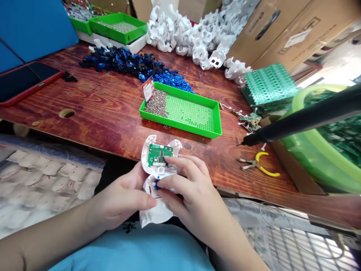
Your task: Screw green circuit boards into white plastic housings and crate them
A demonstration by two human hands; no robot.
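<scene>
A white plastic shell (156, 214) lies between my hands near the table's front edge, with a green circuit board (160, 154) seated in its upper part. My left hand (126, 197) is wrapped round the shell's left side, thumb on top. From the right, my right hand (188, 184) has its thumb and a finger closed on a small blue part (156, 184) in the lower part of the shell. Another right finger touches the board. The fingertips partly hide the blue part.
Beyond the hands stands a green tray (191, 128) of screws. A dark screwdriver (299, 116) juts in from the right above yellow-handled pliers (262, 164). Blue and black parts (135, 66), white shells (191, 37) and stacked green boards (267, 84) lie behind.
</scene>
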